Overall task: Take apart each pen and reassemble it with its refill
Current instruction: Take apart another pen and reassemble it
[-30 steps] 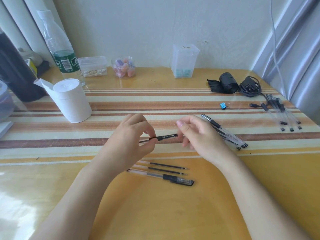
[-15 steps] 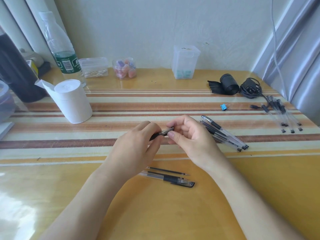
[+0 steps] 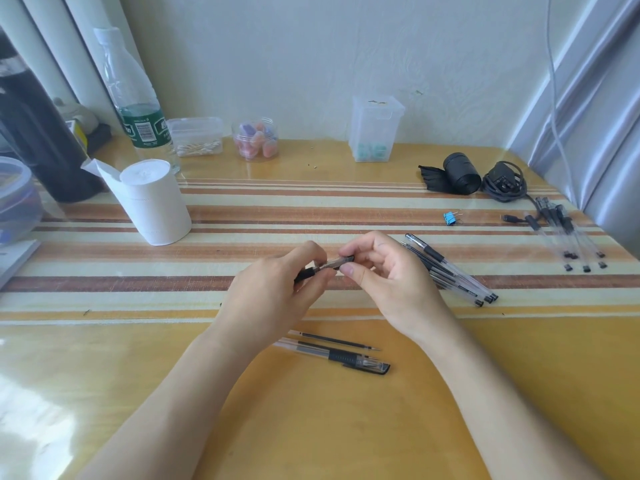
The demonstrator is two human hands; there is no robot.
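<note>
Hands [image 3: 277, 292] [image 3: 391, 282] pinching pen [image 3: 329, 266] with fingers, bottle [image 3: 135, 98] label unreadable

White wall [image 3: 311, 57], striped yellow table [image 3: 311, 427], daylight

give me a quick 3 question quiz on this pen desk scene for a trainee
1. True or false: the blue binder clip lies inside the clear tub.
2. What lies just behind the capped pen on the near table? A) a loose refill B) a spoon C) a key
3. Fill in: both the left hand and the right hand grip one ____.

Key: 1 false, it lies on the striped mat; 2 A, the loose refill; 3 pen.
</note>
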